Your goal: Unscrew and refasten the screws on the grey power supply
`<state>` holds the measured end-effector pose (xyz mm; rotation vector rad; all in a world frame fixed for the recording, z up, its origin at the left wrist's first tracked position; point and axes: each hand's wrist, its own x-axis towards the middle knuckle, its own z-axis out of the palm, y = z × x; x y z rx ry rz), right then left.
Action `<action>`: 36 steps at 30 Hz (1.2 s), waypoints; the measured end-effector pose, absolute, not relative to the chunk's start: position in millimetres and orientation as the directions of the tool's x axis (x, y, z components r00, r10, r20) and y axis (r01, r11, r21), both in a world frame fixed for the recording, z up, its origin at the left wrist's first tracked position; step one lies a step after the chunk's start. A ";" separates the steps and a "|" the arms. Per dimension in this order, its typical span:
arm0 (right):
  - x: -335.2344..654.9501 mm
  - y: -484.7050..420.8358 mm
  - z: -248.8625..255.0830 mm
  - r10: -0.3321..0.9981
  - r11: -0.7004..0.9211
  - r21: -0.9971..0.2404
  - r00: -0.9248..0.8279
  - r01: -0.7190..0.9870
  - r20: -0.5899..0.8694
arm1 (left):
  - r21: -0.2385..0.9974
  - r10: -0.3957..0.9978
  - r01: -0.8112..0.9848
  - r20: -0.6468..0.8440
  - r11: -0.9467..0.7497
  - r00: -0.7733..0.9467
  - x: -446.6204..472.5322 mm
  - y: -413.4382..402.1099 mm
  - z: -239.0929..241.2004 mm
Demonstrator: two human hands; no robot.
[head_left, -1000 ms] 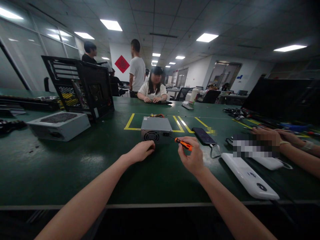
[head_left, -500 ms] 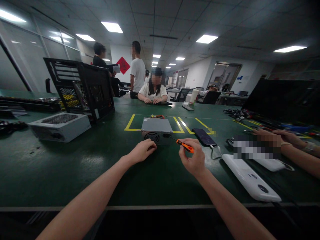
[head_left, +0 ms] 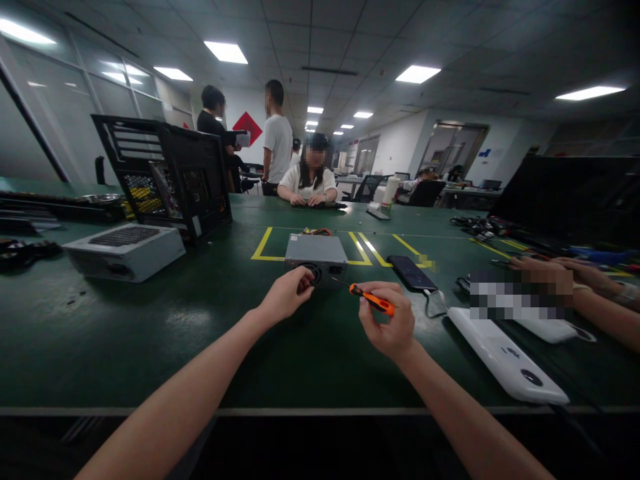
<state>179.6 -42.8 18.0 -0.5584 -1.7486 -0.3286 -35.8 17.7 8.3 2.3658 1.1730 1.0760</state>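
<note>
two grips at the power supply (head_left: 316, 251): left grip (head_left: 286, 295) curling against its front, closure unclear; right grip (head_left: 389, 321) pinching orange screwdriver (head_left: 373, 302) beside it.

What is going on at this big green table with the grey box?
A grey metal box lies on the green table. The person's left hand rests against its front, by the round fan grille. Their right hand holds a small orange screwdriver, tip pointing toward the box. A dark phone lies to the right, and another person's hands are further right.
</note>
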 end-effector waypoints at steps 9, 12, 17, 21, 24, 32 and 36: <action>169.5 -60.5 23.1 0.189 0.872 -0.082 -0.178 0.483 0.966 | 0.370 0.673 0.596 0.601 -0.713 0.431 -36.1 11.9 15.8; 164.7 -71.4 23.3 0.182 0.869 -0.072 -0.180 0.490 0.967 | 0.363 0.679 0.603 0.578 -0.711 0.452 -36.6 11.9 15.0; 153.3 -88.4 15.8 0.201 0.844 -0.091 -0.155 0.528 0.967 | 0.373 0.712 0.626 0.523 -0.685 0.468 -35.9 12.6 11.4; 144.6 -97.4 8.6 0.206 0.829 -0.072 -0.183 0.555 0.961 | 0.391 0.740 0.637 0.464 -0.665 0.488 -34.8 11.2 10.2; 141.5 -101.7 5.2 0.214 0.836 -0.094 -0.163 0.540 0.963 | 0.393 0.755 0.650 0.428 -0.651 0.497 -34.0 9.1 10.6; 146.2 -101.7 0.3 0.265 0.846 -0.196 -0.071 0.496 0.962 | 0.320 0.693 0.618 0.402 -0.719 0.598 -31.3 2.9 10.4; 146.5 -99.9 0.0 0.273 0.841 -0.216 -0.046 0.496 0.961 | 0.318 0.677 0.599 0.398 -0.735 0.619 -31.5 1.3 12.1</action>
